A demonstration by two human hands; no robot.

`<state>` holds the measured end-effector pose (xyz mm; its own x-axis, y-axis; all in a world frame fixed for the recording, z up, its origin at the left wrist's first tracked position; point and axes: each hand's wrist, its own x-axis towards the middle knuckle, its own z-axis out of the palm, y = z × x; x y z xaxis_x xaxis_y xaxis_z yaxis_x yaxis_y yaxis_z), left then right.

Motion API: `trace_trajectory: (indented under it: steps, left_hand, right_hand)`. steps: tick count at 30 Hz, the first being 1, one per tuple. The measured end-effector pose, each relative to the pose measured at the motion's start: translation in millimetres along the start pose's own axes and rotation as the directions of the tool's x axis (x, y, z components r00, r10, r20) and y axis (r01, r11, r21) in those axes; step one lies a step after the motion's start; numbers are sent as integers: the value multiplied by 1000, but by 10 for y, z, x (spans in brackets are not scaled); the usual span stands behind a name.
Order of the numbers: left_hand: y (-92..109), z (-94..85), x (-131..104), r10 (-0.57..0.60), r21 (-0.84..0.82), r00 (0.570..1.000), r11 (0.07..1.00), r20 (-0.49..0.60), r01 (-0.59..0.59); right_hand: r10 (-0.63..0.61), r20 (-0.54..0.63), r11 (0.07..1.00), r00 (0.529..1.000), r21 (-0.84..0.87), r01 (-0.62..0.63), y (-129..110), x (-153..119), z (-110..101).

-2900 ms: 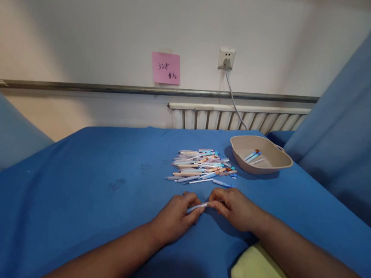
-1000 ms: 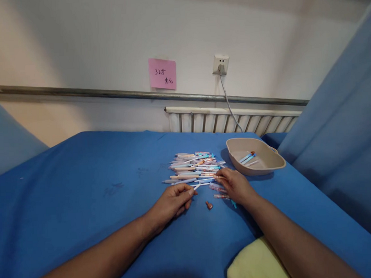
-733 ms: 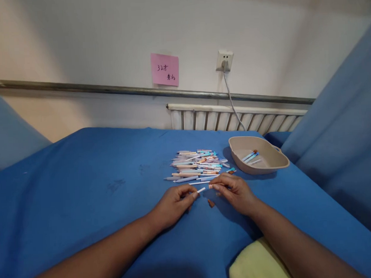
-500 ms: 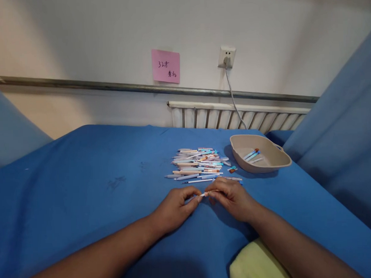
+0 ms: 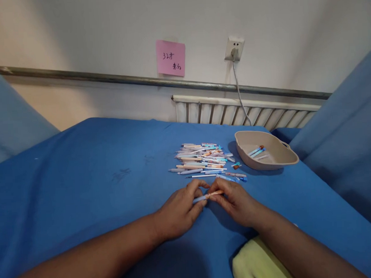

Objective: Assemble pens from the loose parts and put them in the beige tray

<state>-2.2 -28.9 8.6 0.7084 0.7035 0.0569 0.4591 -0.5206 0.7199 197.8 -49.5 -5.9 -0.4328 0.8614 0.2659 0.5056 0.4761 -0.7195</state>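
Observation:
A pen (image 5: pixel 200 199) with a light blue end and an orange-pink end is held between both hands in front of the pen pile. My left hand (image 5: pixel 180 209) is closed on its light blue part. Pinched on the orange-pink part is my right hand (image 5: pixel 233 200), with its fingertips almost touching those of the left. Just beyond the hands lies a pile of pens and pen parts (image 5: pixel 200 159), most of them pointing left and right. A beige basin (image 5: pixel 278 157) at the right holds a few blue and orange pieces.
Small teal and orange pieces (image 5: pixel 236 166) lie between pile and basin. A yellow-green cloth (image 5: pixel 255 263) is by my right forearm. Behind the blue-covered table (image 5: pixel 82 172) are a radiator (image 5: pixel 215 111), a metal rail, a pink note (image 5: pixel 171 58) and a plugged socket. Blue curtains hang at both sides.
The light blue and orange-pink parts now meet, where a white piece showed between my hands before. My left hand has shifted slightly right, its index finger raised. The view has tilted a little.

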Motion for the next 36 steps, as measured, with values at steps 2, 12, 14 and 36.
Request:
trace_trajectory:
  steps: [2,12,14,36]
  left_hand:
    - [-22,13,-1,0,-4,1000,1000,-3,0]
    - [-62,22,19,-34,56,999,998,16,33]
    - [-75,24,31,-56,58,998,997,10,56]
    - [-190,19,118,-77,-527,997,848,-2,64]
  right_hand:
    - [7,-5,1000,1000,-5,-7,8,-4,12]
    - [48,15,998,999,-43,-47,-15,-12,42]
    - [71,-20,997,997,-5,-71,-16,-15,52]
    - [4,-231,990,973,141,29,-4,17,31]
